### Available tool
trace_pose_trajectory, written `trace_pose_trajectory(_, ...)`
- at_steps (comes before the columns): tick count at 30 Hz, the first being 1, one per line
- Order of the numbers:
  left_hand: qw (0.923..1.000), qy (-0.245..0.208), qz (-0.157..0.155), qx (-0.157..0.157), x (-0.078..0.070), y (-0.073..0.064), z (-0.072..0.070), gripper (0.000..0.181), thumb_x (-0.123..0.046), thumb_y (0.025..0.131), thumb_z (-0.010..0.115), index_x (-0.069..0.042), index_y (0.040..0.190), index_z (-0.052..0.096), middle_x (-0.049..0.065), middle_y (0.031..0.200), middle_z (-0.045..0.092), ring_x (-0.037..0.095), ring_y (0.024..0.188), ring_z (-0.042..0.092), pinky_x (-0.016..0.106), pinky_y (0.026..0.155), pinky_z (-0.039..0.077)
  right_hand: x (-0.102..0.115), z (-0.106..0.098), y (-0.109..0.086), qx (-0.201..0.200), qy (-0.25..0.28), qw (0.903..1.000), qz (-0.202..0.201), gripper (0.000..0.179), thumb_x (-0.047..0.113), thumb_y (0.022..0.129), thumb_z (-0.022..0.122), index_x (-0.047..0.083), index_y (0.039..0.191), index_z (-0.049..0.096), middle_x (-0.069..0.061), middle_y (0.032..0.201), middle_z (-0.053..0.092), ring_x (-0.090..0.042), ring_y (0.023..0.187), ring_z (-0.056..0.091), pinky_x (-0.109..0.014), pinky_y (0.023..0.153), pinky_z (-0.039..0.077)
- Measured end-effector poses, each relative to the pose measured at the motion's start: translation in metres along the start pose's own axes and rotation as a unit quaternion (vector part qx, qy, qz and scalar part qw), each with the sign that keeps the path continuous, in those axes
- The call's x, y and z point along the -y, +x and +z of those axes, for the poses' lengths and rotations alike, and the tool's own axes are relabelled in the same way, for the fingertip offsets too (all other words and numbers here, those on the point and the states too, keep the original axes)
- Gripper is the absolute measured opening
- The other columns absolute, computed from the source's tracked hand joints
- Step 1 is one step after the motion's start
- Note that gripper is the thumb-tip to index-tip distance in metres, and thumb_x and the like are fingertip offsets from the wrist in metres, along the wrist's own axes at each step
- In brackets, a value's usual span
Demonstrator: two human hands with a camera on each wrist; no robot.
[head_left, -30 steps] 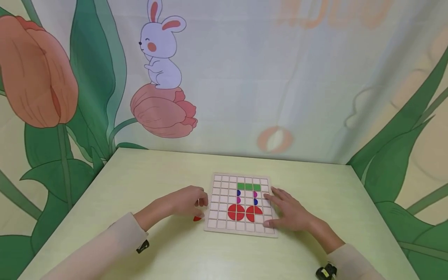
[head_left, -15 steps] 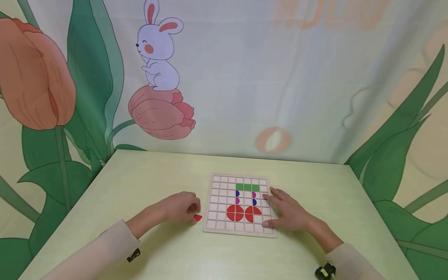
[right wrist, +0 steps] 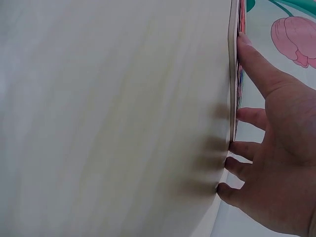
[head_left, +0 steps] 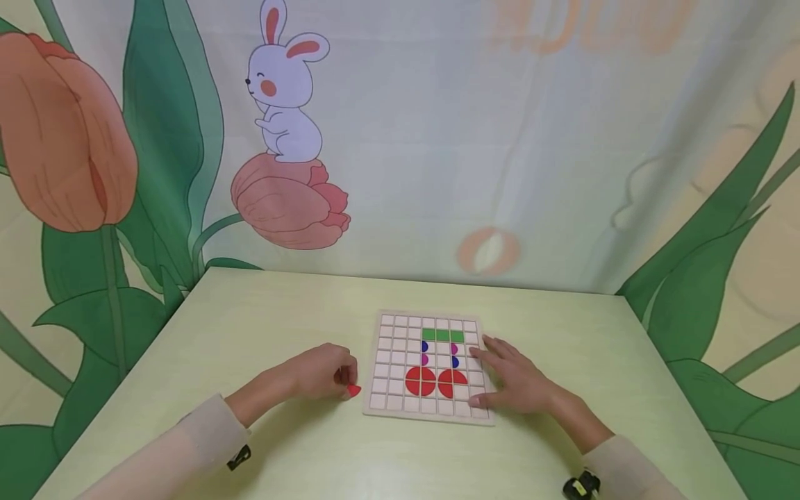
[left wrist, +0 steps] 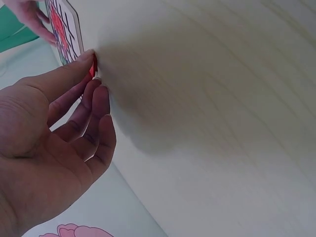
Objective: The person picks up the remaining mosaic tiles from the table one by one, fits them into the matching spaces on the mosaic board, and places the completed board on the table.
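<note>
My left hand is just left of the board, pinching a small red quarter-circle piece close over the table. In the left wrist view the red piece shows between the thumb and fingertips. A square wooden grid board lies flat, bearing a row of green squares, blue and pink half-circles, a full red circle and a red three-quarter circle. My right hand rests spread at the board's right edge. In the right wrist view its thumb lies on the board's rim.
The pale yellow table reaches back to a curtain printed with a rabbit, tulips and leaves. Black clips show at the sleeve cuffs.
My left hand has drawn back a little to the left from the board, with the red piece at its fingertips showing more fully. The right hand keeps its place on the board.
</note>
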State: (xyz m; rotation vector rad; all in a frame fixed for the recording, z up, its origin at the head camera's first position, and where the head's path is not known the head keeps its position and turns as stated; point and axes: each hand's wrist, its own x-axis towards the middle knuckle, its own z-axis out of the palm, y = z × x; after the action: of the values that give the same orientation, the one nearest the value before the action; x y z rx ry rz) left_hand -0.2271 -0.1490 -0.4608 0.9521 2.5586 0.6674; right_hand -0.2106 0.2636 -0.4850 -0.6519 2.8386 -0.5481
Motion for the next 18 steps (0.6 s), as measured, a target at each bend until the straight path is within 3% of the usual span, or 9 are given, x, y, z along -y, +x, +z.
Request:
trace_pose_trajectory(9,0.9994,-0.031,0.01,0.011,-0.001,0.003,0.002,0.017,-0.009,0.095,0.08,-0.018,0.086,0.069,-0.008,0.081,0.069,0.009,0.076,0.059,0.027,0.073,0.051,0.0,0.002,0.001,0.001,0.0,1.0,0.001,0.1,0.063,0.085,0.081,0.012,0.162,0.043,-0.023,0.172,0.024,-0.05,0.156,0.022,-0.072,0.117,0.028)
trace_pose_trajectory(18,0.9981,-0.028,0.055,0.008,-0.026,0.016,0.0,0.005,-0.013,0.098,0.076,-0.018,0.098,0.075,-0.013,0.089,0.064,0.008,0.083,0.059,0.024,0.077,0.054,-0.003,0.004,0.001,0.002,-0.006,1.0,0.004,0.101,0.064,0.085,0.08,0.013,0.163,0.042,-0.021,0.173,0.023,-0.049,0.157,0.02,-0.072,0.117,0.028)
